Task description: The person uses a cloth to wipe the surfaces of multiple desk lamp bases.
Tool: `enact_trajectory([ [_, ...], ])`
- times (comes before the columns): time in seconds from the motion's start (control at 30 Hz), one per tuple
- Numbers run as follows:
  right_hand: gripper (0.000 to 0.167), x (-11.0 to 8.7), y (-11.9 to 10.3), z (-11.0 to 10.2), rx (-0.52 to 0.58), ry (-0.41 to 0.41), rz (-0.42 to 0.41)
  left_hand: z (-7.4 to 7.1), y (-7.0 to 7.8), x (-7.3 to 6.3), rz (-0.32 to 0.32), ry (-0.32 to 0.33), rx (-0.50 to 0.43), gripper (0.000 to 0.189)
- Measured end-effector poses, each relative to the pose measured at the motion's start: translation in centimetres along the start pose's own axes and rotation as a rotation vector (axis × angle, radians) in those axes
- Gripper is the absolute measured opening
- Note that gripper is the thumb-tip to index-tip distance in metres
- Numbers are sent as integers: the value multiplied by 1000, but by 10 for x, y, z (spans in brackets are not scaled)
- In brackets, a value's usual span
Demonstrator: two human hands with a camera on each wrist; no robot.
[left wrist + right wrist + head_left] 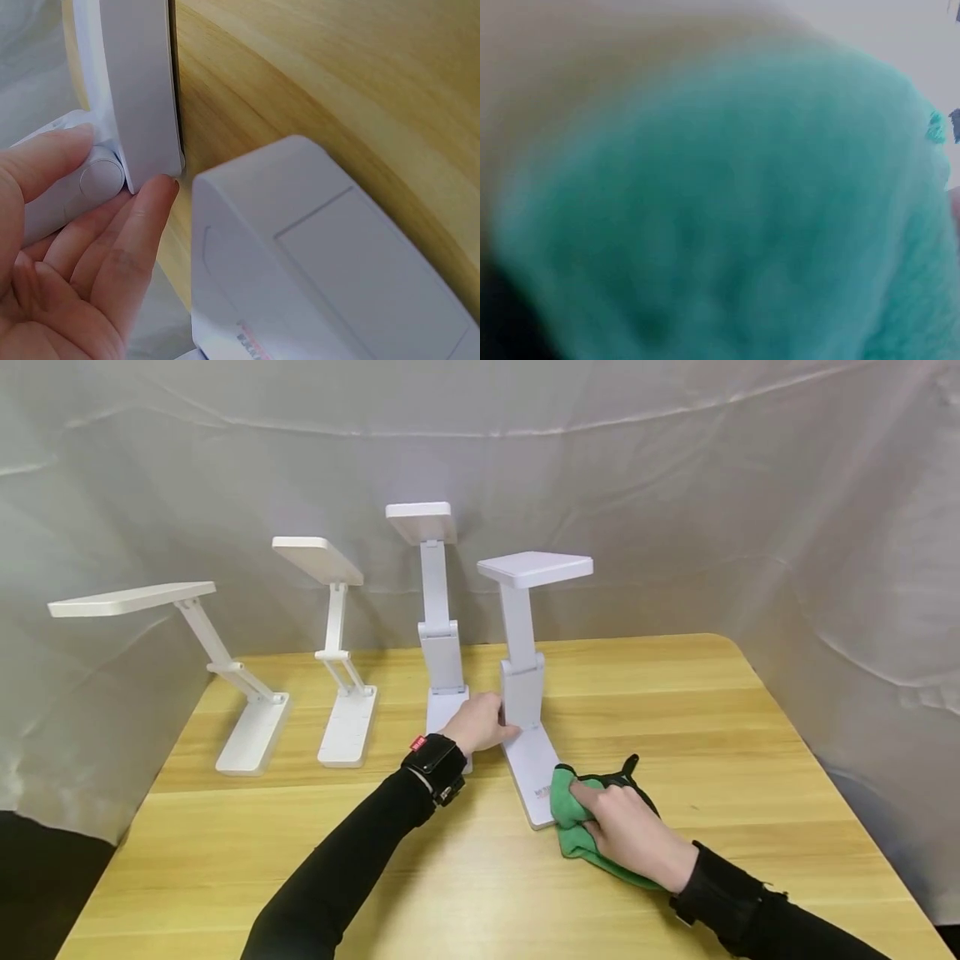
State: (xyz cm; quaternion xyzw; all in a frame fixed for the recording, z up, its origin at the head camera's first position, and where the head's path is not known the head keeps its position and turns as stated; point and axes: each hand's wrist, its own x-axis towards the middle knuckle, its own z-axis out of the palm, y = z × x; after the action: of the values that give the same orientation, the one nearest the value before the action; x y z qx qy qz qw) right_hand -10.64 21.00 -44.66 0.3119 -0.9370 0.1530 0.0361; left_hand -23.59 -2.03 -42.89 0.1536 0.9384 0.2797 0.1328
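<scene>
A white folding desk lamp [522, 693], the rightmost one, stands on the wooden table. My left hand [477, 724] grips it low down by the hinge [101, 176], thumb on one side and fingertips on the other in the left wrist view. Bunched in my right hand [637, 835] is a green cloth [573, 818] with a dark edge, pinched between thumb and fingers. It touches the front corner of the lamp's base [532, 768], beside some small print. Blurred cloth [727, 210] fills most of the right wrist view.
Close to the left wrist stands another white lamp [442, 660], its base partly hidden by my hand. Two more unfolded lamps, one in the middle left [348, 727] and one at far left [253, 735], stand on the table [750, 760]. A pale curtain [675, 510] hangs behind.
</scene>
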Motion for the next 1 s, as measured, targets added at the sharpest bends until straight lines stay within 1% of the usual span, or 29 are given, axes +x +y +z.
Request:
enact_trajectory([
  [0.13, 28, -2, -3, 1, -4, 12, 6, 0, 1, -1, -7, -2, -4, 34],
  [0.23, 54, 2, -10, 5, -64, 20, 7, -1, 1, -2, -5, -5, 2, 34],
  [0.3, 63, 6, -13, 7, -109, 14, 16, -1, 1, -2, -4, -3, 3, 34],
  [0.33, 65, 8, -13, 7, -141, 7, 12, -1, 1, -2, -4, -1, 1, 34],
  [0.43, 50, 11, -13, 3, -163, -21, 1, -1, 0, -1, -2, -2, -2, 35],
  [0.53, 27, 9, -10, -2, -127, -46, -21, -1, -1, -1, -5, -6, -12, 35],
  [0.57, 22, 8, -9, -3, -109, -48, -24, -1, -1, -1, -7, -5, -13, 35],
  [0.63, 19, 7, -9, -5, -91, -50, -23, -2, -1, -1, -13, -4, -18, 35],
  [0.67, 19, 7, -9, -4, -100, -55, -23, -2, -1, -1, -14, -3, -16, 36],
  [0.7, 22, 8, -10, -3, -119, -56, -33, -2, -1, -1, -15, -2, -14, 36],
  [0.73, 29, 9, -11, -2, -138, -57, -39, -2, -1, -1, -15, 0, -12, 36],
  [0.83, 60, 13, -15, 1, -191, -70, -35, -1, 0, -1, -8, -2, 3, 35],
  [0.87, 65, 15, -16, 2, -203, -72, -31, -1, 0, -1, -6, -2, 5, 35],
  [0.9, 68, 17, -17, 3, -213, -70, -27, -1, 1, -1, -8, 0, 1, 35],
  [1.0, 69, 19, -19, 4, -241, -73, -16, -1, 2, -1, -13, 0, -6, 36],
])
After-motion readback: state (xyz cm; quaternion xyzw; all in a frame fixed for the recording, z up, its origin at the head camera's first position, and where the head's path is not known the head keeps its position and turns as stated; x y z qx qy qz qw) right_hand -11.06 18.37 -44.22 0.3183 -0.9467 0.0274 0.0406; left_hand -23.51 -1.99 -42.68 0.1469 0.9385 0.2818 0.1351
